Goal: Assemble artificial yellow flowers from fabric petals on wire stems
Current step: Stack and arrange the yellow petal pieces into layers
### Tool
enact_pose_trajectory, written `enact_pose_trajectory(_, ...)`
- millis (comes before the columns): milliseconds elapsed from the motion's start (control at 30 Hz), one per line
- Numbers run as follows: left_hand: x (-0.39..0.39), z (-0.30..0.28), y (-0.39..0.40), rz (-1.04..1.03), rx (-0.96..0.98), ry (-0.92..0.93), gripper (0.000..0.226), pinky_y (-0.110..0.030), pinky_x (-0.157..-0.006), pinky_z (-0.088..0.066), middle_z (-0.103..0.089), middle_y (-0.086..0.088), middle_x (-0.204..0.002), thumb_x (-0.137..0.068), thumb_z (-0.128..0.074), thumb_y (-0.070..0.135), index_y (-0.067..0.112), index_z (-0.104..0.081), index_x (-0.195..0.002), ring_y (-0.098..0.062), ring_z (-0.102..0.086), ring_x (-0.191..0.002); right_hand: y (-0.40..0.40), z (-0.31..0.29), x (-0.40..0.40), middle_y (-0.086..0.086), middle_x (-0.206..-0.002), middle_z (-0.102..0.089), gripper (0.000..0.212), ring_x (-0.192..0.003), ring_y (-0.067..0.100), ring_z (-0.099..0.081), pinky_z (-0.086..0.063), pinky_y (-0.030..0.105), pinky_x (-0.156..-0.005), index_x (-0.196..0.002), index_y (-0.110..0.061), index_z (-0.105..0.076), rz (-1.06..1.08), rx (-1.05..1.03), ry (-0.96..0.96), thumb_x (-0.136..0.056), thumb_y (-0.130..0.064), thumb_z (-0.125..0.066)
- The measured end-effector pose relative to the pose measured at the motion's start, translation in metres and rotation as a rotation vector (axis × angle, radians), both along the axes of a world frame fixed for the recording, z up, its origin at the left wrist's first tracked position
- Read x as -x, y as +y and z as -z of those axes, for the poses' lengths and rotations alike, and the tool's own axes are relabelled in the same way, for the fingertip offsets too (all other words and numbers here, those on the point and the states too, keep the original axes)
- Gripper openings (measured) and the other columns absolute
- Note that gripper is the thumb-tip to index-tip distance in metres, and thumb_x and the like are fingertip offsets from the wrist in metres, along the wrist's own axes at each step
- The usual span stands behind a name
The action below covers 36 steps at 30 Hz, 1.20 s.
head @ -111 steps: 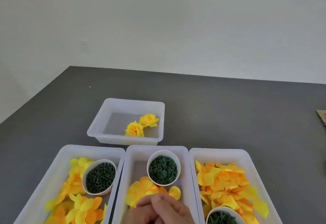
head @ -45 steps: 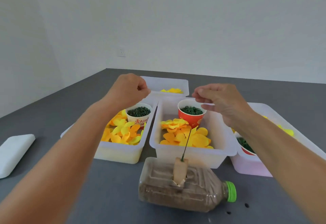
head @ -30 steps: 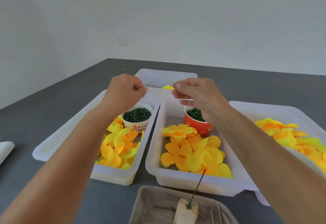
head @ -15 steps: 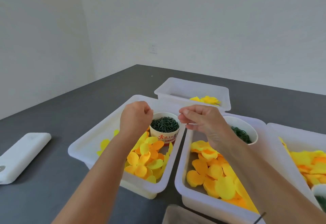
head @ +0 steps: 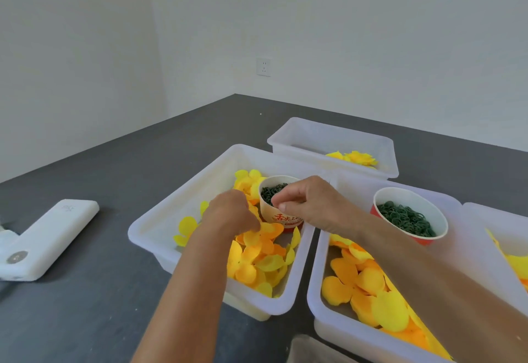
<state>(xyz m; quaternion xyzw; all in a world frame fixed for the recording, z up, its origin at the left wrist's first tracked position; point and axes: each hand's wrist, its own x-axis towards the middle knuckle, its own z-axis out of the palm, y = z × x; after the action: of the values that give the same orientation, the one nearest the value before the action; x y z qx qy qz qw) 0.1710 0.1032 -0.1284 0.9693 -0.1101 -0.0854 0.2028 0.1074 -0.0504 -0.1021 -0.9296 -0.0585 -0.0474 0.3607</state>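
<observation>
Both hands have dropped into the left bin (head: 160, 220). Left hand (head: 228, 214), fingers curled, rests among yellow petals (head: 257, 260); its grip is hidden. Right hand (head: 308, 205) pinches at the cup (head: 281, 220) of green pieces.

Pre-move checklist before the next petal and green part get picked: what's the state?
1. Left hand is down among the petals in the left bin: ok.
2. Petal actually gripped by left hand: cannot tell, fingers hidden behind the hand.
3. Right hand is at the rim of the white cup, fingertips curled over the green pieces: ok.
4. Green piece pinched by right hand: cannot tell.
5. White cup stands upright in the left bin: ok.
6. Finished flowers lie in the far bin, away from both hands: ok.
</observation>
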Motion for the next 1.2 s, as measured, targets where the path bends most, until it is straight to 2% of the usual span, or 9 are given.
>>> enact_pose_trajectory(133, 0.002, 0.001, -0.001, 0.096, -0.057, 0.144, 0.052, -0.023, -0.057, -0.040, -0.052, 0.002, -0.092, -0.066, -0.080, 0.039, 0.018, -0.057, -0.107, -0.015, -0.049, -0.081, 0.008, 0.001, -0.003, -0.003, -0.103, -0.070, 0.020, -0.093, 0.009, -0.060, -0.043, 0.010, -0.073, -0.101, -0.016, -0.074, -0.076, 0.197, 0.091, -0.087, -0.013, -0.061)
enact_pose_trajectory(233, 0.004, 0.003, 0.000, 0.109, -0.066, 0.169, 0.067, -0.024, -0.060, -0.040, -0.053, 0.002, -0.098, -0.062, -0.083, 0.041, 0.018, -0.049, -0.115, -0.015, -0.047, -0.082, 0.011, 0.002, -0.006, -0.006, -0.093, -0.068, 0.019, -0.092, 0.010, -0.059, -0.043, 0.018, -0.079, -0.097, -0.018, -0.074, -0.107, 0.364, 0.150, -0.088, -0.014, -0.058)
enact_pose_trajectory(333, -0.001, 0.004, 0.002, 0.029, -0.026, 0.068, 0.047, -0.025, -0.059, -0.042, -0.056, -0.005, -0.102, -0.071, -0.077, 0.023, 0.015, -0.051, -0.109, -0.017, -0.047, -0.080, 0.013, 0.003, -0.008, -0.005, -0.087, -0.064, 0.018, -0.091, 0.017, -0.059, -0.046, 0.028, -0.082, -0.093, -0.018, -0.073, -0.111, 0.465, 0.197, -0.089, -0.014, -0.056)
enact_pose_trajectory(500, -0.006, 0.003, 0.005, -0.124, 0.155, 0.023, 0.036, -0.022, -0.047, -0.036, -0.047, 0.002, -0.071, -0.068, -0.079, 0.020, 0.014, -0.049, -0.087, -0.008, -0.043, -0.059, 0.015, 0.003, -0.014, 0.001, -0.109, -0.065, 0.025, -0.102, 0.020, -0.057, -0.040, 0.024, -0.079, -0.110, -0.019, -0.070, -0.134, 0.563, 0.214, -0.091, -0.012, -0.055)
enact_pose_trajectory(600, -0.007, 0.002, 0.006, -0.180, 0.235, 0.038, 0.039, -0.028, -0.055, -0.048, -0.048, 0.001, -0.069, -0.064, -0.081, 0.017, 0.015, -0.047, -0.082, -0.011, -0.047, -0.060, 0.019, 0.007, -0.017, 0.003, -0.124, -0.061, 0.033, -0.115, 0.022, -0.053, -0.038, 0.021, -0.087, -0.121, -0.015, -0.064, -0.181, 0.621, 0.259, -0.091, -0.007, -0.054)
enact_pose_trajectory(733, -0.008, 0.000, 0.006, -0.189, 0.295, 0.099, 0.037, -0.040, -0.077, -0.057, -0.048, -0.003, -0.069, -0.065, -0.082, 0.012, 0.016, -0.045, -0.069, -0.025, -0.056, -0.074, 0.026, 0.012, -0.020, 0.010, -0.123, -0.060, 0.037, -0.113, 0.030, -0.054, -0.047, 0.038, -0.095, -0.122, -0.012, -0.062, -0.228, 0.735, 0.301, -0.087, -0.002, -0.055)
enact_pose_trajectory(833, -0.006, 0.000, 0.006, -0.143, 0.328, 0.185, 0.040, -0.037, -0.079, -0.052, -0.044, -0.001, -0.068, -0.068, -0.080, 0.012, 0.019, -0.041, -0.064, -0.025, -0.051, -0.078, 0.030, 0.014, -0.021, 0.017, -0.121, -0.061, 0.036, -0.111, 0.033, -0.056, -0.049, 0.042, -0.093, -0.119, -0.004, -0.062, -0.224, 0.732, 0.313, -0.085, 0.004, -0.052)
enact_pose_trajectory(967, -0.007, -0.002, 0.006, -0.124, 0.347, 0.195, 0.037, -0.024, -0.055, -0.035, -0.036, 0.003, -0.064, -0.075, -0.070, 0.015, 0.021, -0.036, -0.062, -0.013, -0.037, -0.058, 0.031, 0.015, -0.021, 0.022, -0.118, -0.061, 0.033, -0.109, 0.036, -0.057, -0.049, 0.046, -0.092, -0.115, 0.002, -0.062, -0.159, 0.672, 0.259, -0.083, 0.005, -0.053)
enact_pose_trajectory(1200, -0.008, -0.002, 0.005, -0.178, 0.502, 0.187, 0.032, -0.020, -0.048, -0.033, -0.047, 0.003, -0.064, -0.081, -0.070, 0.027, 0.020, -0.044, -0.063, -0.009, -0.045, -0.056, 0.027, 0.011, -0.013, 0.002, -0.104, -0.070, 0.022, -0.099, 0.018, -0.060, -0.047, 0.029, -0.091, -0.100, -0.014, -0.074, -0.007, 0.390, 0.084, -0.090, -0.012, -0.055)
